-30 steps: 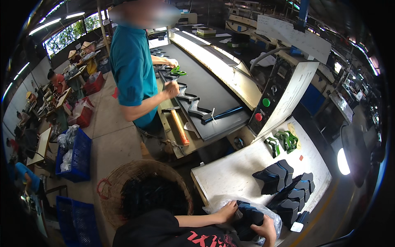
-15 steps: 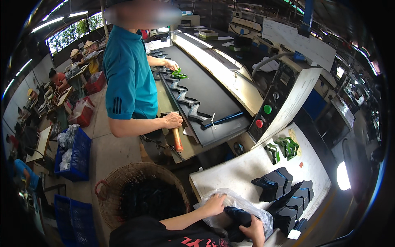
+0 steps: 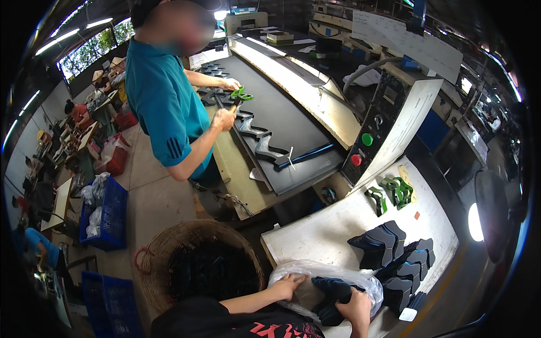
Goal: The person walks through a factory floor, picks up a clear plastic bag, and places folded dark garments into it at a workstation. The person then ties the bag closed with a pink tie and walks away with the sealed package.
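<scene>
My left hand [image 3: 287,287] holds the near left edge of a clear plastic bag [image 3: 369,280] on the white table's front edge. With my right hand [image 3: 356,310] I grip a stack of dark cut-out pieces [image 3: 333,289] in the bag's mouth; its fingertips are partly hidden behind the stack. Several more stacks of black, wavy-edged pieces [image 3: 377,245] stand on the table just right of the bag. Beside the bag's right end lies a small white card [image 3: 407,314].
Green metal cutting dies [image 3: 397,191] lie on the white table [image 3: 315,239]. To my left stands a wicker basket [image 3: 163,253] of dark pieces, with blue crates [image 3: 107,225] beyond. A co-worker [image 3: 163,101] works at a cutting machine [image 3: 293,135] ahead.
My right hand and the stack have shifted slightly right, and my left hand has moved down along the bag. The co-worker has raised a hammer from the bench edge toward a green die.
</scene>
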Action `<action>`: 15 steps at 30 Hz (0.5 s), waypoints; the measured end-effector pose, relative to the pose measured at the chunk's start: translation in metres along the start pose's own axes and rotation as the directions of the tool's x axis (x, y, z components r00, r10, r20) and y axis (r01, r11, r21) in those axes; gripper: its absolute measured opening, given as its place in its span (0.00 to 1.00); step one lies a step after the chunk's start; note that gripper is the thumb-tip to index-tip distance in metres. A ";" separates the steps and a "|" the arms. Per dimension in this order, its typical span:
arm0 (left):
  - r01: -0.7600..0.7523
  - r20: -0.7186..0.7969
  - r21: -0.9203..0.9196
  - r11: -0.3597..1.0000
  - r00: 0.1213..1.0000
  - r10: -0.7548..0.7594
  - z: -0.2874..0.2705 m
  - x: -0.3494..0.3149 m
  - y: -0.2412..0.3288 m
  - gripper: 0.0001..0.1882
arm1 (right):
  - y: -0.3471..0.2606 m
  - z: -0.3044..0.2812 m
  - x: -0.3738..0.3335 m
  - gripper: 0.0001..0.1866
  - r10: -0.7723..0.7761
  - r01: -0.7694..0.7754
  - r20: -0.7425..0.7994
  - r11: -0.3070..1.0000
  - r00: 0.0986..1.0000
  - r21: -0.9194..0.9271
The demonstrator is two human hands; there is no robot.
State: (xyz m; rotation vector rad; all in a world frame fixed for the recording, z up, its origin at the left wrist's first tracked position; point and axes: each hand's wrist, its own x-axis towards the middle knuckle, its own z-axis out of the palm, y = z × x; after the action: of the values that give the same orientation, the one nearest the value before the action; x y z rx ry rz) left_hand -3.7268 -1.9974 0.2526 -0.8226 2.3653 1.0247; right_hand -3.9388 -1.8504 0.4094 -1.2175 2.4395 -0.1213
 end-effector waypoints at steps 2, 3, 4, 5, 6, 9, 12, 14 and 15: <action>0.006 0.028 0.033 0.999 1.000 -0.007 -0.005 -0.004 0.003 0.68 | -0.003 0.001 0.001 0.33 0.019 -0.019 -0.044 1.000 0.999 0.005; 0.011 0.035 0.034 0.999 0.999 -0.012 -0.007 -0.007 0.006 0.69 | -0.005 0.002 0.001 0.34 0.037 -0.036 -0.047 0.999 0.998 0.012; 0.011 0.032 0.031 0.999 0.999 -0.011 -0.009 -0.009 0.010 0.69 | -0.006 0.002 0.001 0.35 0.022 -0.021 -0.077 1.000 0.997 0.013; 0.007 0.003 0.047 0.999 1.000 -0.007 -0.010 -0.013 0.014 0.68 | -0.007 0.003 -0.001 0.37 0.010 -0.009 -0.077 1.000 0.997 0.018; -0.001 -0.031 0.056 0.998 1.000 0.002 -0.011 -0.015 0.019 0.67 | -0.007 0.002 -0.004 0.38 0.025 -0.024 -0.075 1.000 0.997 0.016; -0.025 -0.111 0.024 0.999 0.993 0.027 -0.013 -0.022 0.035 0.61 | -0.006 -0.007 -0.021 0.39 -0.098 0.135 -0.283 0.985 0.954 0.112; -0.040 -0.098 0.027 0.999 0.994 0.043 -0.012 -0.023 0.047 0.53 | 0.001 -0.022 -0.044 0.29 -0.177 0.180 -0.248 0.984 0.952 -0.011; -0.052 -0.071 0.043 0.998 0.996 0.055 -0.009 -0.021 0.051 0.50 | 0.012 -0.028 -0.054 0.27 -0.197 0.196 -0.184 0.980 0.963 -0.021; -0.061 -0.064 0.048 0.997 0.996 0.064 -0.006 -0.020 0.051 0.48 | 0.021 -0.029 -0.057 0.27 -0.199 0.201 -0.152 0.980 0.968 -0.001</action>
State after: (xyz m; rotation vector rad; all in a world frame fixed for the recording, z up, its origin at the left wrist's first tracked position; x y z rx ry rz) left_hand -3.7469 -1.9670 0.2940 -0.7818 2.4744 0.9779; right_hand -3.9354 -1.7963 0.4487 -1.4965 2.4304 -0.2989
